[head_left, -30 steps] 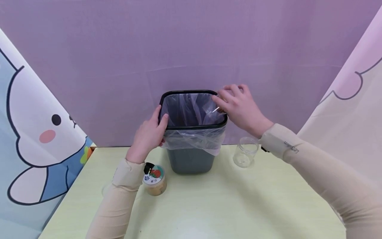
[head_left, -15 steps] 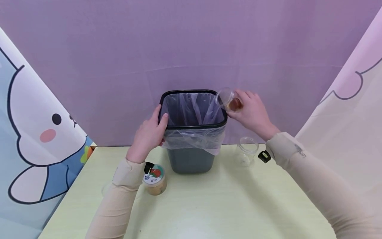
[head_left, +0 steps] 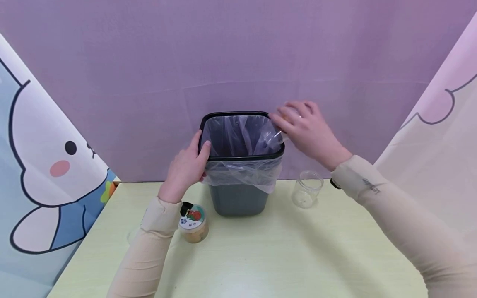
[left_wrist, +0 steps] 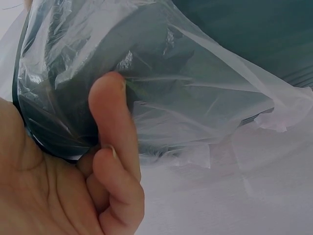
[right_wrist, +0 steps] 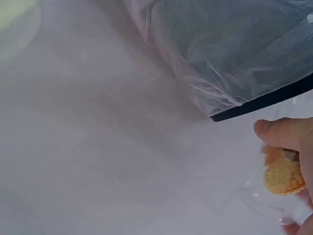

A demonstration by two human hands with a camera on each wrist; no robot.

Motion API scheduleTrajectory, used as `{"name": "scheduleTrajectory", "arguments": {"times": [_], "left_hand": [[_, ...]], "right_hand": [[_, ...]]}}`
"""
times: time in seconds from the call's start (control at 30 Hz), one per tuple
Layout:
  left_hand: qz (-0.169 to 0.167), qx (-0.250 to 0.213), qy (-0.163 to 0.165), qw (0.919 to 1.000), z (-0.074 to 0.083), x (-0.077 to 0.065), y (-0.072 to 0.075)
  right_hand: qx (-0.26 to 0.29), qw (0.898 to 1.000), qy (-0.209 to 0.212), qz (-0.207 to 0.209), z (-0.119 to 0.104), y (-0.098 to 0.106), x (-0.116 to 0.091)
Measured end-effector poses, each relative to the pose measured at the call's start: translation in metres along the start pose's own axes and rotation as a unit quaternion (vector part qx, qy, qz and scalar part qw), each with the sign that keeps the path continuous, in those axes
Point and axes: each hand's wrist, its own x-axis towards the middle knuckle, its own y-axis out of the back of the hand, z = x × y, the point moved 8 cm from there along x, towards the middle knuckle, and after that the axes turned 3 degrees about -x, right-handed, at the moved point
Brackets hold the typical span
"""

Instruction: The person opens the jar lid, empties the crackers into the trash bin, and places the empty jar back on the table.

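Note:
My left hand [head_left: 184, 169] grips the left corner of a grey trash can [head_left: 238, 203] by its black rim. A clear plastic bag [head_left: 242, 171] lines the can and folds over the rim; in the left wrist view, curled fingers [left_wrist: 117, 127] lie against this liner. My right hand [head_left: 307, 132] holds a clear plastic jar [head_left: 273, 138] tipped at the can's right rim, its mouth toward the inside. Through the jar's wall, the right wrist view shows a yellow ridged piece [right_wrist: 283, 176] like a biscuit and a small brown piece. The can's bottom is hidden.
An uncovered clear jar [head_left: 307, 190] stands on the pale table [head_left: 242, 256] right of the can. A jar with a printed lid [head_left: 193, 225] stands left, beside my left wrist. Farther left, a clear round edge [head_left: 132, 236] shows behind the sleeve. A purple cloth [head_left: 238, 54] hangs behind.
My right hand first tilted the jar back, showing its brown contents, and has now tipped it down toward the can again. The left hand and the can have stayed put.

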Motion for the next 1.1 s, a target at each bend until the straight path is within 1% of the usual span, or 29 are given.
{"name": "scheduleTrajectory", "arguments": {"times": [0.07, 0.13, 0.2, 0.27, 0.33, 0.4, 0.47, 0.57, 0.63, 0.7, 0.8, 0.83, 0.87, 0.93, 1.03, 1.1], "left_hand": [[0.002, 0.001, 0.001, 1.0, 0.0, 0.0, 0.001], [0.002, 0.002, 0.002, 1.0, -0.001, 0.0, 0.001], [0.001, 0.001, 0.002, 1.0, -0.001, -0.001, 0.0], [-0.001, 0.0, 0.002, 1.0, -0.001, -0.001, 0.0], [-0.002, -0.003, 0.002, 1.0, -0.001, -0.001, -0.001], [-0.003, -0.003, 0.002, 1.0, -0.001, -0.002, -0.001], [-0.003, -0.005, 0.002, 1.0, -0.001, -0.001, -0.001], [0.0, -0.006, 0.002, 1.0, -0.001, -0.001, -0.001], [0.001, -0.007, 0.001, 1.0, 0.0, -0.001, -0.001], [0.001, -0.006, 0.0, 1.0, 0.0, -0.002, -0.001], [0.0, -0.006, -0.001, 1.0, 0.001, -0.002, -0.001], [0.0, -0.007, 0.0, 1.0, 0.002, -0.003, -0.001], [0.001, -0.006, -0.001, 1.0, 0.002, -0.003, -0.001], [0.0, -0.005, -0.003, 1.0, 0.004, -0.003, 0.0], [0.002, -0.002, -0.004, 1.0, 0.005, -0.003, 0.001], [0.003, -0.001, -0.003, 1.0, 0.005, -0.003, 0.001]], "right_hand": [[-0.03, 0.998, 0.057, -0.015, -0.014, 0.0, 0.007], [-0.053, 0.993, 0.094, -0.043, -0.025, -0.003, 0.009], [-0.077, 0.989, 0.11, -0.069, -0.031, -0.006, 0.01], [-0.09, 0.985, 0.117, -0.086, -0.033, -0.007, 0.009], [-0.09, 0.986, 0.114, -0.087, -0.033, -0.006, 0.008], [-0.084, 0.987, 0.112, -0.08, -0.032, -0.005, 0.008], [-0.072, 0.989, 0.113, -0.069, -0.03, -0.003, 0.007], [-0.049, 0.993, 0.099, -0.046, -0.026, -0.001, 0.008], [-0.028, 0.996, 0.08, -0.024, -0.021, 0.002, 0.009], [-0.011, 0.999, 0.05, 0.006, -0.015, 0.006, 0.011], [0.004, 0.999, 0.005, 0.041, -0.003, 0.014, 0.014], [0.0, 0.999, -0.002, 0.042, 0.0, 0.015, 0.015], [-0.005, 0.999, 0.0, 0.033, 0.001, 0.015, 0.016], [-0.005, 1.0, 0.011, 0.01, 0.001, 0.013, 0.017], [-0.008, 0.999, 0.04, -0.031, -0.001, 0.008, 0.018], [0.002, 0.999, 0.041, -0.037, -0.001, 0.008, 0.02]]}}
